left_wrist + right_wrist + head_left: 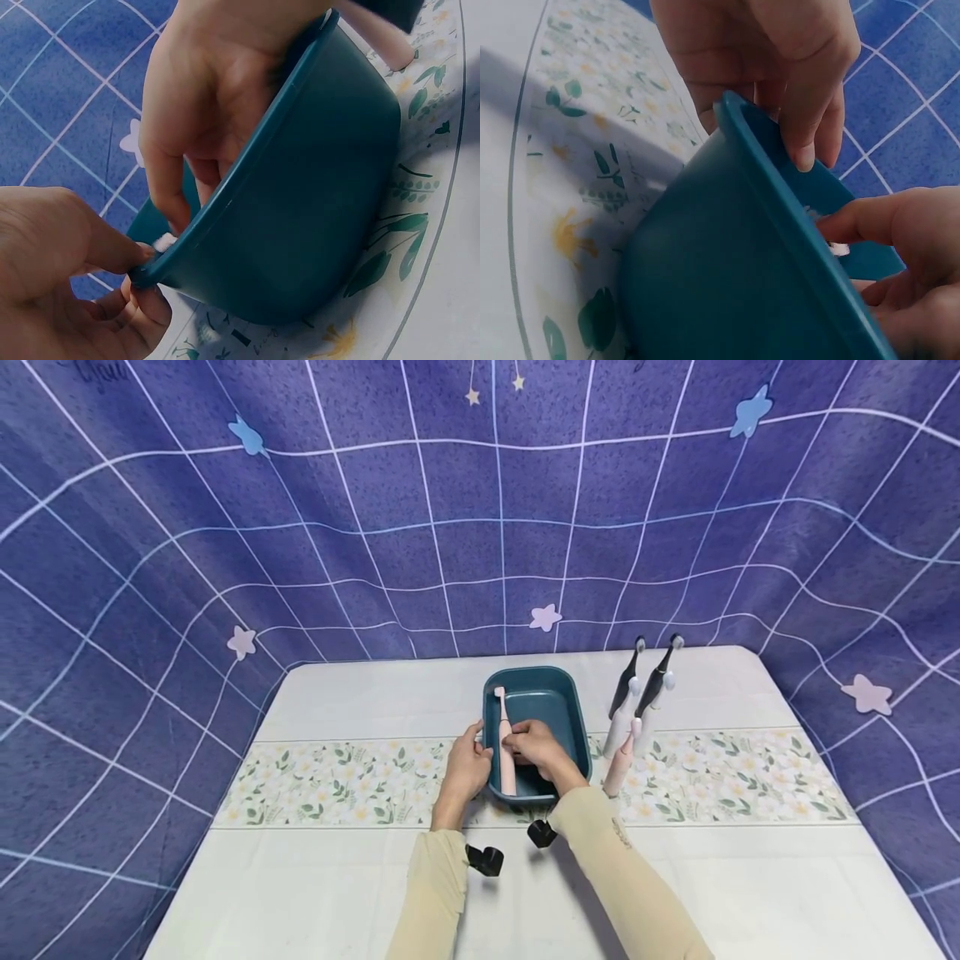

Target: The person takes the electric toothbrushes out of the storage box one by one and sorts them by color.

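A dark teal plastic bin (546, 708) sits on the table. Inside it, along the left wall, lies a pink electric toothbrush (507, 774) with its head toward the far end. My left hand (467, 767) grips the bin's left rim, thumb on one side and fingers on the other, as the left wrist view also shows. Reaching into the bin, my right hand (542, 748) holds the toothbrush around its upper handle between thumb and fingers. The bin wall hides most of the brush in both wrist views, where only a bit of its pale head shows.
Right of the bin stand several electric toothbrushes upright: a pink one (619, 764) in front, white ones (621, 727) behind, and black ones (624, 689) at the back. A floral band (337, 781) crosses the white table (300, 877). A blue grid-patterned cloth (420, 552) hangs behind.
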Tool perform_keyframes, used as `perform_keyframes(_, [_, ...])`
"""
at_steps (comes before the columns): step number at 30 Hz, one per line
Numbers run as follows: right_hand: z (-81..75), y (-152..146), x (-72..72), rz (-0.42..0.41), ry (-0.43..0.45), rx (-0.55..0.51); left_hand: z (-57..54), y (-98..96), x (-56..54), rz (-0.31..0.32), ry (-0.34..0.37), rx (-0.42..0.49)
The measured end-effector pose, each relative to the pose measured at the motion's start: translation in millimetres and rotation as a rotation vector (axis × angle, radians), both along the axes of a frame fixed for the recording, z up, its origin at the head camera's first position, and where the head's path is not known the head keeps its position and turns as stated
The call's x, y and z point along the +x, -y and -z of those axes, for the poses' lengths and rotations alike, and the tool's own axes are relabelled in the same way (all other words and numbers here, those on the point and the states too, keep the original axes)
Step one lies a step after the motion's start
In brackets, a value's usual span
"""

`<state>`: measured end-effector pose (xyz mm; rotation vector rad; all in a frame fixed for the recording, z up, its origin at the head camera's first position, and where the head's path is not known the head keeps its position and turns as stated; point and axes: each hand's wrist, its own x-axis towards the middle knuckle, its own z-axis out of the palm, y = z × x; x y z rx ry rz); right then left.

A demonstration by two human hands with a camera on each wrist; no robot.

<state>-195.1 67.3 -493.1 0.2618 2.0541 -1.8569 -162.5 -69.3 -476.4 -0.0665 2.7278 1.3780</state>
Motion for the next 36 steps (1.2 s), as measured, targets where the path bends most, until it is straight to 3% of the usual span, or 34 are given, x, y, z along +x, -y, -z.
perform_keyframes(16, [0.4, -5, 1.1, 0.023, -0.091, 0.0, -1.9, -5.1, 0.5, 0.004, 0.022, 0.001])
perform_keyframes(24, [-15.2, -9, 10.1, 0.044, -0.176, -0.115, -2.9, -2.6, 1.3, -0.014, 0.019, -0.028])
perform_keyframes(29, [-22.1, -11, 15.3, 0.059, -0.217, -0.136, -3.3, -1.6, 1.6, -0.012, 0.014, -0.022])
perform_keyframes(36, [-43.1, -17, 32.1, 0.052, -0.311, -0.121, -1.9, -0.9, 1.5, -0.005, -0.006, -0.006])
